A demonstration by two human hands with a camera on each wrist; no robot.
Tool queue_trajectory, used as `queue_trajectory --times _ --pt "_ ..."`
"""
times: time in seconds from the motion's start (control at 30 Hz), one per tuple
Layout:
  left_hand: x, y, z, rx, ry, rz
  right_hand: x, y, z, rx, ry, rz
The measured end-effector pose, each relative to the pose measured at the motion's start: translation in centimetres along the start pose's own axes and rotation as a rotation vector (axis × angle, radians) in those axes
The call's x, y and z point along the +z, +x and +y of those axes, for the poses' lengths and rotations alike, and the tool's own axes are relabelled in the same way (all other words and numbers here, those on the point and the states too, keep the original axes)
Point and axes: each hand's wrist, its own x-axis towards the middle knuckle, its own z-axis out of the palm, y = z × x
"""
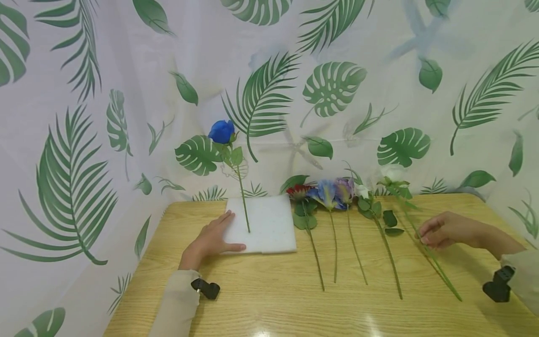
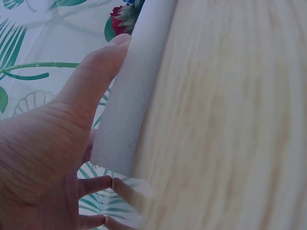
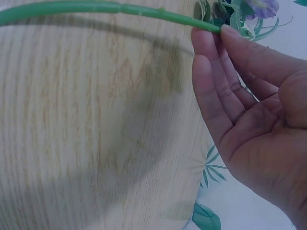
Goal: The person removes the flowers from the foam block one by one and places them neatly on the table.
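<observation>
A white foam block [image 1: 278, 234] lies on the table, and a blue rose [image 1: 221, 132] stands upright in it on its thin stem. My left hand [image 1: 212, 236] rests at the block's left front corner, thumb along the front edge and fingers extended along the left side. At the right, my right hand [image 1: 448, 230] pinches the green stem [image 3: 158, 17] of a white rose [image 1: 393, 174] between thumb and fingertips. This stem slants over the table and casts a shadow on it in the right wrist view.
In a row between block and right hand lie a red flower [image 1: 299, 191], a blue flower [image 1: 328, 193], a purple flower [image 1: 345, 189] and a smaller white flower [image 1: 362, 191]. Their stems point toward the front of the wooden table [image 1: 269, 299]. A leaf-patterned curtain [image 1: 269, 42] hangs behind.
</observation>
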Motion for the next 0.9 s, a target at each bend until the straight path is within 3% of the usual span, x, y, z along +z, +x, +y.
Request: queue_trajectory --times 0.9 --pt "0.0 0.1 0.1 -0.012 -0.013 0.001 0.8 0.5 1.1 0.046 0.028 -0.044"
